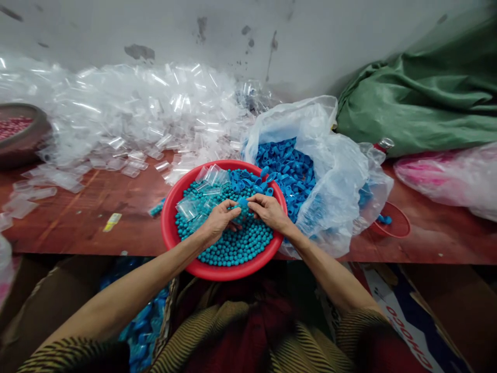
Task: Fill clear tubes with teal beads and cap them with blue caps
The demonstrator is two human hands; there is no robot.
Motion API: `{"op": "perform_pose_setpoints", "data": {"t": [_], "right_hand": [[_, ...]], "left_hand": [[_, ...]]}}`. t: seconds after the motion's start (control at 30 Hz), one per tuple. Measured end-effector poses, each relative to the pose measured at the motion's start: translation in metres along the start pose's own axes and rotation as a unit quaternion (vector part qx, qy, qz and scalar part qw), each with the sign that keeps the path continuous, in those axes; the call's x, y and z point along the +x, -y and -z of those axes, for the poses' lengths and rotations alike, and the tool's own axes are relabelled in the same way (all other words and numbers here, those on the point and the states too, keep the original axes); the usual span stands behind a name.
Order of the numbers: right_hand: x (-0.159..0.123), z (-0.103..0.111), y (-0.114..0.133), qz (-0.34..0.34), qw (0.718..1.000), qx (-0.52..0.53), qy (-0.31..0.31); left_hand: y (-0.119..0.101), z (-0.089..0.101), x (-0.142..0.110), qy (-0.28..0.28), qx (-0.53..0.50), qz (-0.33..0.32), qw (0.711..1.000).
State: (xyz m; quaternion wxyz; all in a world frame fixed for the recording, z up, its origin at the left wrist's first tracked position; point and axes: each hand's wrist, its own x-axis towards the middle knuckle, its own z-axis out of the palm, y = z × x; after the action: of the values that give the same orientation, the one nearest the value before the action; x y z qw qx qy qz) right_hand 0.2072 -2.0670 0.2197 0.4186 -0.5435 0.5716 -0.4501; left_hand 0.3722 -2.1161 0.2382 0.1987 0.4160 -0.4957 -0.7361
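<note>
Over a red basin (pixel 171 235) full of teal balls (pixel 233 248), both my hands meet at a blue plastic cap (pixel 243 202). My right hand (pixel 269 211) pinches the cap between thumb and fingers. Just below the cap, my left hand (pixel 220 221) is closed around a small clear plastic tube, mostly hidden by the fingers. Several empty clear tubes (pixel 188 209) lie on the balls at the left of the basin. More blue caps (pixel 246 181) rest on the balls along the basin's far side.
An open plastic bag (pixel 337 176) of blue caps stands right of the basin. Loose clear tubes (pixel 147 114) are heaped against the wall. A brown bowl (pixel 23 147) of pink balls sits far left. At right are a small red basket (pixel 399 220) and a green sack (pixel 419 98).
</note>
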Motion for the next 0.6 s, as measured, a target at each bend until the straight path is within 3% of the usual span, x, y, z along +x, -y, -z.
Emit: {"op": "perform_pose_setpoints", "data": {"t": [0.2,0.47,0.6], "right_hand": [[-0.008,-0.011,0.006,0.007,0.998,-0.046,-0.049],[-0.003,-0.009,0.008,0.048,0.998,-0.041,-0.017],[-0.004,-0.006,0.010,0.047,0.998,-0.024,0.020]], "left_hand": [[0.000,-0.006,-0.006,-0.028,-0.045,0.024,0.998],[0.003,-0.015,-0.005,-0.104,0.001,-0.084,0.991],[0.001,-0.006,-0.009,-0.058,0.001,-0.073,0.996]]}}
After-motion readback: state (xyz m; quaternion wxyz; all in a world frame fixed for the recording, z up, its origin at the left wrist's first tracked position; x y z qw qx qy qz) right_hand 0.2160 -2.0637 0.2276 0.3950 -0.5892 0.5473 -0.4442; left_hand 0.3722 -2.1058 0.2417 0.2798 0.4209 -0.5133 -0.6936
